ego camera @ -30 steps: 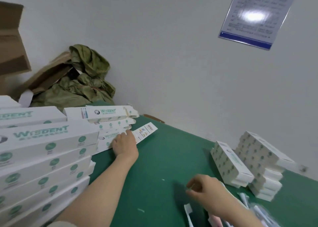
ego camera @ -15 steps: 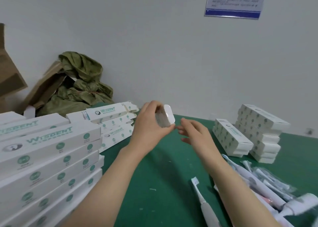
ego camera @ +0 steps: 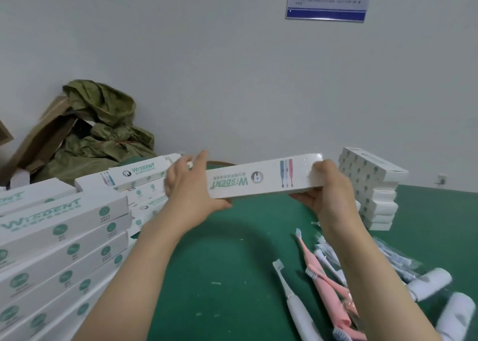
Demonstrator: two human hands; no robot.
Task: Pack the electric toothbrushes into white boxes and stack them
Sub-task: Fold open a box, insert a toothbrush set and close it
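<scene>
White box (ego camera: 263, 179) in hands (ego camera: 188, 188) (ego camera: 331, 185) (ends gripped)

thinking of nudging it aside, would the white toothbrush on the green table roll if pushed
Probably rolls: the white toothbrush has a rounded handle lying flat on the green table. Its thinner neck would likely make it curve, not go straight. It looks rigid, unlikely to flex.

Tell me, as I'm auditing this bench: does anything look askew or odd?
The Wisdent box held between the left hand and right hand has its print upside down to the wearer. Nothing looks damaged.
</scene>
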